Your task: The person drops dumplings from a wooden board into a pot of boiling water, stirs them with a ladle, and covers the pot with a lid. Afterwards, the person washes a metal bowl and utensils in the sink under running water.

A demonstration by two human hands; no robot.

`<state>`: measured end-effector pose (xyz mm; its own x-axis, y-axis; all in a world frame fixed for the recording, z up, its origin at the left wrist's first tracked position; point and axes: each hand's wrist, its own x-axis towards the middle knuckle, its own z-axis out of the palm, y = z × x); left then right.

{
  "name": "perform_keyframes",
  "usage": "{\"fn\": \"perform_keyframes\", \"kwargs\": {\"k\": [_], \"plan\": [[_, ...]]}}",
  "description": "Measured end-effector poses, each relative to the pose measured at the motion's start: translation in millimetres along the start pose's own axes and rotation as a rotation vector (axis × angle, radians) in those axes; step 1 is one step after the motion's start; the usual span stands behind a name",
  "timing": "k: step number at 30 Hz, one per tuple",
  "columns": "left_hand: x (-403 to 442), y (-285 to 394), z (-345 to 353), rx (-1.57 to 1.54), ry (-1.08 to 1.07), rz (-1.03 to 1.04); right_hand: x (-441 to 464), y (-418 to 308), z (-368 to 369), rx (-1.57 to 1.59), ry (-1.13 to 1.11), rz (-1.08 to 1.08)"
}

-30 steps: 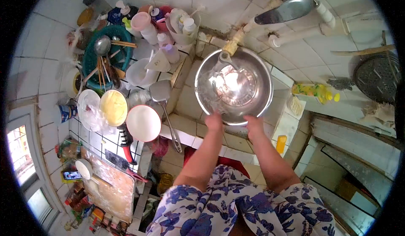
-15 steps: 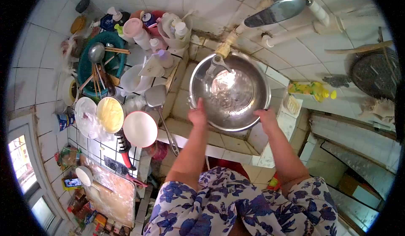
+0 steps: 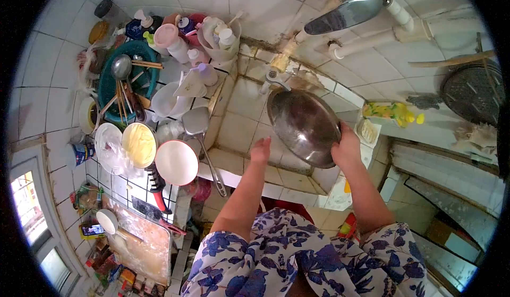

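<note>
A steel basin [image 3: 304,128] is tipped on its side in the tiled sink [image 3: 238,116], its outer side turned to the camera. My right hand [image 3: 348,147] grips the basin's rim at its right edge. Left of the basin, my left hand [image 3: 260,150] is apart from it, fingers pointing up and slightly spread, with nothing in it. The faucet [image 3: 273,76] stands just above the basin's upper left edge.
Left of the sink, a metal spatula [image 3: 196,121], a red-rimmed white bowl [image 3: 177,162], a yellow-filled bowl [image 3: 139,145] and a teal basin [image 3: 109,79] with utensils crowd the counter. Bottles stand behind. A floury board [image 3: 149,249] lies lower left.
The basin, earlier upright with both hands at its rim, has been tipped up on its side toward the right. My left hand has let go of it.
</note>
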<state>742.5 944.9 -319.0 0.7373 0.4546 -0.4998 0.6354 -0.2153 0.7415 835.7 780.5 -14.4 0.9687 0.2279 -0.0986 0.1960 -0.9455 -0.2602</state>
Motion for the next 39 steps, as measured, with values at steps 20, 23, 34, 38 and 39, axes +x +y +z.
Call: {"fn": "perform_keyframes", "kwargs": {"k": [20,23,34,38,39], "plan": [[-17,8,-24,-0.536,0.111,-0.322,-30,88,102,0.895,-0.482,0.766],[-2,54,-62,-0.838,0.13,-0.154,-7,57,56,1.048,-0.343,0.704],[-51,68,-106,-0.937,-0.005,-0.258,-41,93,110,1.193,-0.357,0.892],[-58,115,-140,-0.897,0.081,-0.273,-6,46,141,1.396,-0.374,0.872],[-52,101,-138,-0.939,0.131,-0.285,-2,14,142,1.441,-0.338,0.834]]}}
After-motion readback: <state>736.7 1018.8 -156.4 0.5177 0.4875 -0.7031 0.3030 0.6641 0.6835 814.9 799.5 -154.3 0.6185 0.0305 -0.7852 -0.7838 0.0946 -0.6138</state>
